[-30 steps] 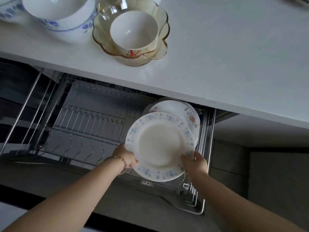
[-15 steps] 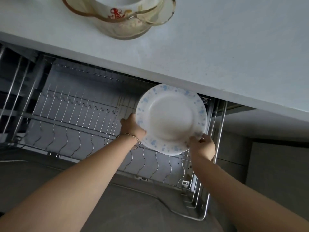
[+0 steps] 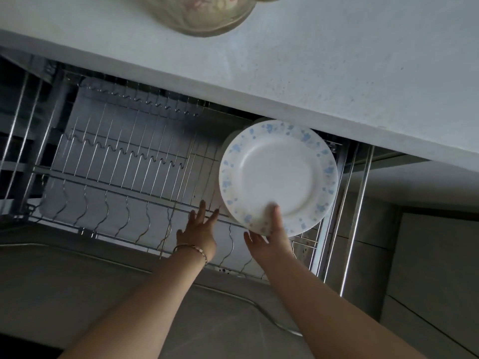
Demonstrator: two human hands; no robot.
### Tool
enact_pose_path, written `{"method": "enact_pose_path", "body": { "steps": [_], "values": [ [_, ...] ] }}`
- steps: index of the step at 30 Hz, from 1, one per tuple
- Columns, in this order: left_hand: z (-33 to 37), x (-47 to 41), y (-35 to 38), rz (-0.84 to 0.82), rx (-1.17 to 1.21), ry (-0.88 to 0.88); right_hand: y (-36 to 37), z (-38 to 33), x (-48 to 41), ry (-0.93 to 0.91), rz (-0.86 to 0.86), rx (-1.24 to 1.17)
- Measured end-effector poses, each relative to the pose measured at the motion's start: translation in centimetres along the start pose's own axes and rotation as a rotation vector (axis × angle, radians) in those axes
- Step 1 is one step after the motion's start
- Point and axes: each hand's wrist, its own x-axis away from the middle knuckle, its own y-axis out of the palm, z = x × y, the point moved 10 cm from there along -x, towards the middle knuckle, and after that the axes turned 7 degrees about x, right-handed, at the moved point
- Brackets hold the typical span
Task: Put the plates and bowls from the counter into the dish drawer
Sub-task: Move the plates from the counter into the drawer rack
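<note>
Drawer (image 3: 124, 182): open right hand (image 3: 269, 239) against plate (image 3: 277, 174)

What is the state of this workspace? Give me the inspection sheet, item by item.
Surface: white counter over the open wire dish drawer.
Job's things: blue-flowered plate upright at the drawer's right end, second plate mostly hidden behind it; amber glass bowl on the counter.
Clutter: nothing seen.
Grippers: left hand open, off the plate; right hand touches the plate's lower rim, thumb on its face.
Cables: nothing seen.
Surroundings: grey cabinet fronts at right.
</note>
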Motion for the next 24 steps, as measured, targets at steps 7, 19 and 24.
{"method": "enact_pose_path", "body": {
  "steps": [7, 19, 24],
  "values": [
    [-0.4, -0.5, 0.4, -0.085, -0.102, -0.031, -0.1, -2.4, 0.2, -0.060, 0.076, 0.036],
    [-0.6, -0.1, 0.6, -0.107, -0.076, -0.045, 0.3, -4.2, -0.5, -0.136, 0.005, 0.020],
    [1.9, 0.4, -4.7, 0.142, 0.255, -0.070, -1.1, -4.7, -1.2, -0.171, 0.047, 0.162]
  ]
}}
